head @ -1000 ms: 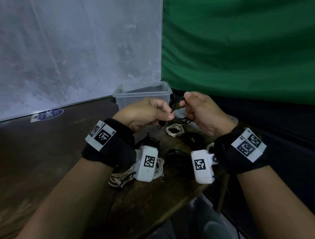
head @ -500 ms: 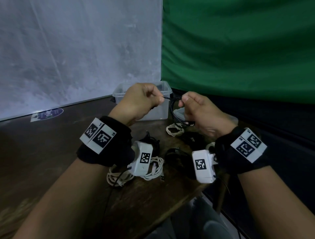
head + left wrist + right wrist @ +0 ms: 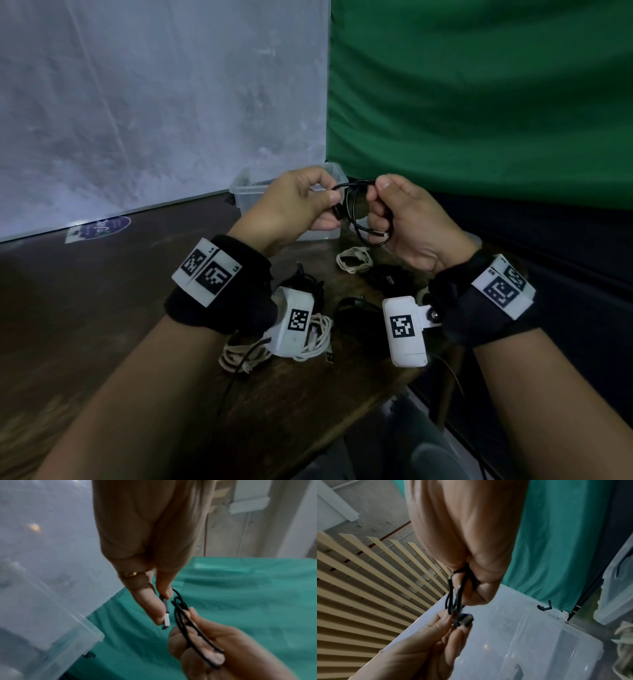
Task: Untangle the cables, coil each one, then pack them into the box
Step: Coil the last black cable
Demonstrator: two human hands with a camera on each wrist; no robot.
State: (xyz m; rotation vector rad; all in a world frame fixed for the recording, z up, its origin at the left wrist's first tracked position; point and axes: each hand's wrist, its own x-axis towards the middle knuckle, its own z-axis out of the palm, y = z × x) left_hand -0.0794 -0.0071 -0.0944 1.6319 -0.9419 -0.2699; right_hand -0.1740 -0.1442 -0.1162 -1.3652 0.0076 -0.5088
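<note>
Both hands are raised in front of the clear plastic box (image 3: pixel 246 190). My right hand (image 3: pixel 380 205) grips several loops of a thin black cable (image 3: pixel 354 212) in its curled fingers. My left hand (image 3: pixel 329 202) pinches that cable's USB plug (image 3: pixel 166 613) between thumb and finger, close beside the loops. The same coil (image 3: pixel 453 599) shows in the right wrist view, with the left fingers holding the plug (image 3: pixel 463 619) just below it. The box (image 3: pixel 530 642) lies under the hands there.
On the brown table (image 3: pixel 102 308) lie a white cable bundle (image 3: pixel 308 339), a small beige coil (image 3: pixel 354 260) and dark cables (image 3: pixel 356 308) near the front right edge. A green cloth (image 3: pixel 479 85) hangs behind; a sticker (image 3: pixel 99 228) lies at the far left.
Both hands have risen from above the table to in front of the box. The left hand has moved the plug end up and around, beside the loops held in the right hand.
</note>
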